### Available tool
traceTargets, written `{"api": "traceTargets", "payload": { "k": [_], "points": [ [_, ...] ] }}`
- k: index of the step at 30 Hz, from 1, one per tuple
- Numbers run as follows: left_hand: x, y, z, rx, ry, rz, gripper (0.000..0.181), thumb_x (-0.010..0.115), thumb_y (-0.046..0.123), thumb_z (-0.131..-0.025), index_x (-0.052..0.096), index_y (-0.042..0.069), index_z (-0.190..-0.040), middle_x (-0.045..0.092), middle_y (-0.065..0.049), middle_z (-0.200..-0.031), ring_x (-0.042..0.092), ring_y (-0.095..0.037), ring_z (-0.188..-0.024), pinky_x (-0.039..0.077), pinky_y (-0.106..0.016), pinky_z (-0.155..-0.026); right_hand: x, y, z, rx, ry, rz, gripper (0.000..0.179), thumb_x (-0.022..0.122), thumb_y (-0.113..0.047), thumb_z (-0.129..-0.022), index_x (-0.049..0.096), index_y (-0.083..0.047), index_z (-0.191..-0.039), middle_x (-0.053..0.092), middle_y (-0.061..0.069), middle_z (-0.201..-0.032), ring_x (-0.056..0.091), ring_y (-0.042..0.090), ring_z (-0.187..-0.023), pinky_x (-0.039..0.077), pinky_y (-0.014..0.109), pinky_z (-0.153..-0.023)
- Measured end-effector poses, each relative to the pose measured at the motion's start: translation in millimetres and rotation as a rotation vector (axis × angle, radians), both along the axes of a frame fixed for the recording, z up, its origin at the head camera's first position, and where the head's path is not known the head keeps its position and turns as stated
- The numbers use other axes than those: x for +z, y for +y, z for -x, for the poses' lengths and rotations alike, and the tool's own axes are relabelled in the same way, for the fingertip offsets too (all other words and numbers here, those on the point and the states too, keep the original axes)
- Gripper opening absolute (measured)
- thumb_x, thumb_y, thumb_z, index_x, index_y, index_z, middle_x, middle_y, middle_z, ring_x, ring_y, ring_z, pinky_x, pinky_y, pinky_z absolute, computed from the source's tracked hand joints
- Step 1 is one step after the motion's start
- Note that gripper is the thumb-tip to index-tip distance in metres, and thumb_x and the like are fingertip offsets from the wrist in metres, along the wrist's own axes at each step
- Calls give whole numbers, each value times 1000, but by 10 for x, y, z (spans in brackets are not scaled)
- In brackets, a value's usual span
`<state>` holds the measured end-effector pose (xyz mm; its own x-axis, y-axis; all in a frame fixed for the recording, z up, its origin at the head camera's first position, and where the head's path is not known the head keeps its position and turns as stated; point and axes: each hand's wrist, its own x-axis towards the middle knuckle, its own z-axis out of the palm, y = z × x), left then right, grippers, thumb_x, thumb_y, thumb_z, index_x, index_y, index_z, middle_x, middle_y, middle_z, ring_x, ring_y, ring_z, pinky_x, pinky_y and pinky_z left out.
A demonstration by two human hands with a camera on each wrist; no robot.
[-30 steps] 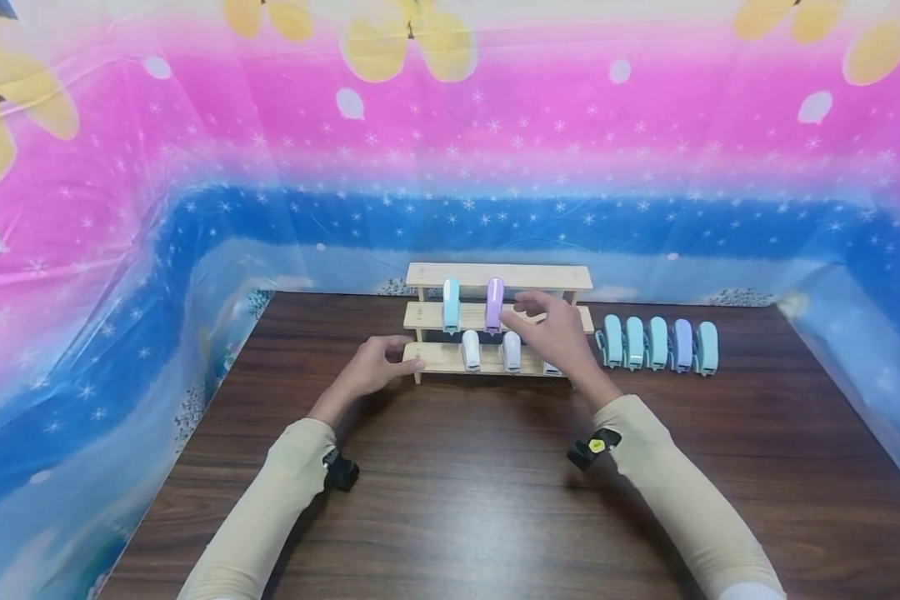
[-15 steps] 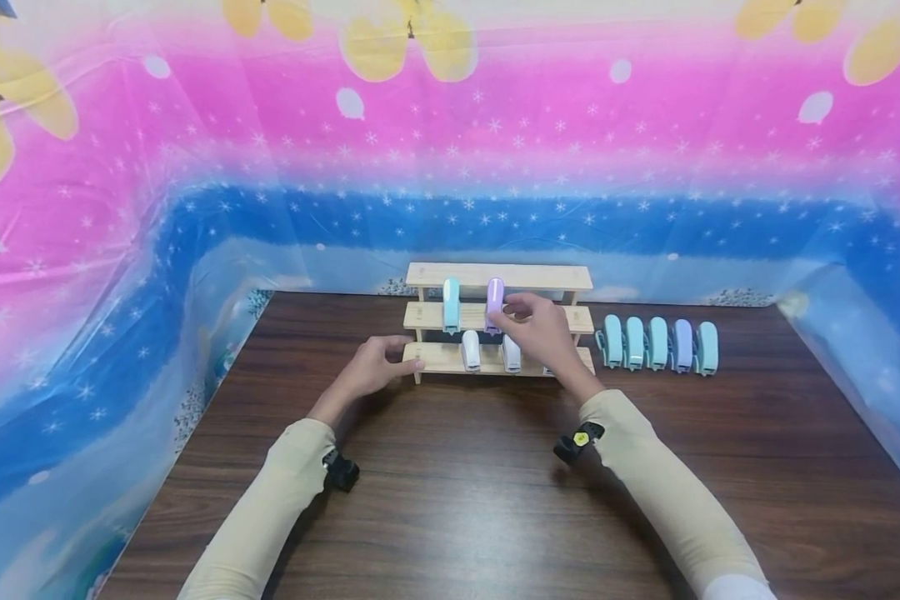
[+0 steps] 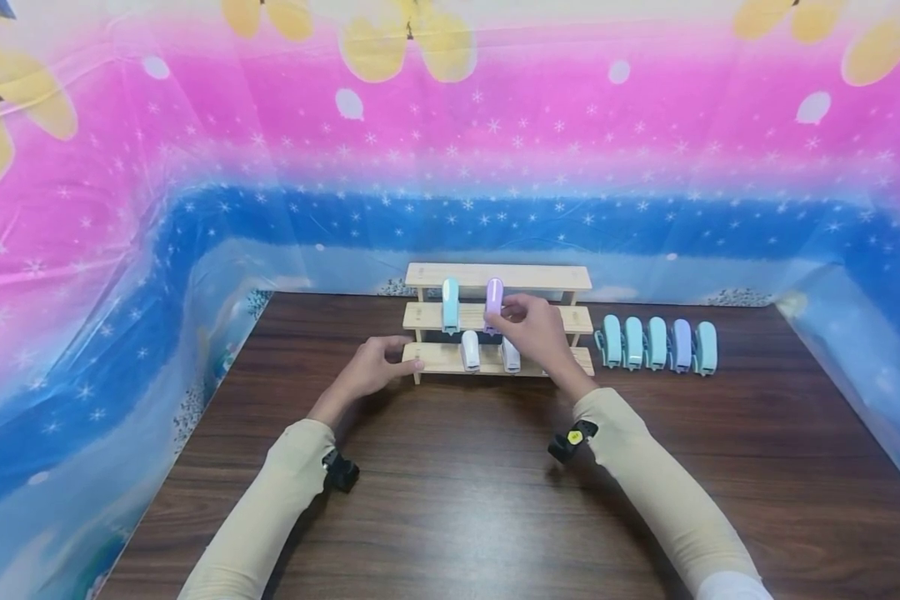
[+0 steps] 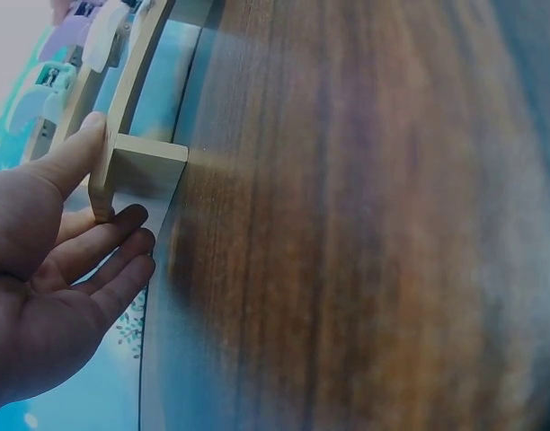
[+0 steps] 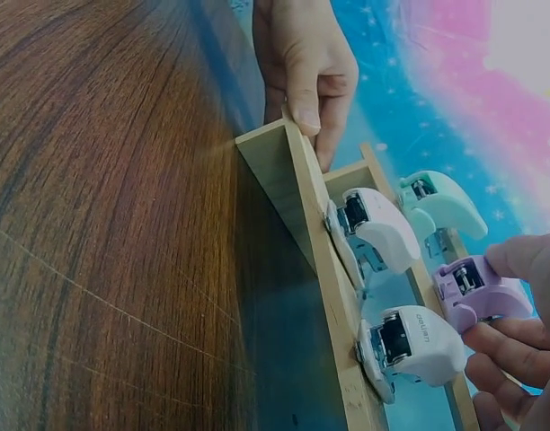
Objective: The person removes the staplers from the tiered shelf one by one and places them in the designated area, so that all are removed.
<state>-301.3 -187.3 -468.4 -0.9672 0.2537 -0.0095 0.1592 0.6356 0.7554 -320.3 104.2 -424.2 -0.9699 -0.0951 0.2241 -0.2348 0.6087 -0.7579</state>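
Note:
A three-step wooden display rack (image 3: 431,360) stands near the back of the table. My left hand (image 3: 371,368) grips the left end of its lowest step, thumb on top and fingers underneath, as the left wrist view shows. On the middle step, a purple stapler (image 3: 494,293) is pinched between the thumb and fingers of my right hand (image 3: 536,333). A teal stapler (image 3: 451,304) stands to its left on that step. White staplers (image 5: 423,341) are on the lowest step; my right hand and wrist hide part of that row.
Right of the rack, several teal staplers (image 3: 633,343) and one purple one (image 3: 681,345) are lined up on the brown wood-grain table (image 3: 450,500). A printed cloth (image 3: 465,217) hangs behind and along both sides of the table.
My right hand has moved a little left, from beside the purple stapler to pinching it. The left hand has stayed on the rack, and the purple stapler looks to be in the same place.

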Motion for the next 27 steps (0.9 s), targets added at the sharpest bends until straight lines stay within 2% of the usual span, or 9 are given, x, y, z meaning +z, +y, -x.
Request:
{"api": "traceTargets", "payload": {
  "k": [13,27],
  "points": [
    [-10,10,-13,-2,-10,-5,59,75,33,-95,58,0,-142,59,-21,-142,53,-35,-135,43,-53,-110,2,-19,0,-25,-19,10,44,75,-35,-92,69,-4,-123,73,11,-108,68,24,-98,58,41,-83],
    [15,13,-6,0,-12,-1,59,74,32,-96,57,-1,-142,59,-21,-143,52,-35,-135,43,-53,-110,1,32,-8,-20,13,28,37,74,-33,-91,71,-5,-116,74,10,-104,68,24,-94,58,40,-78]
  ]
}}
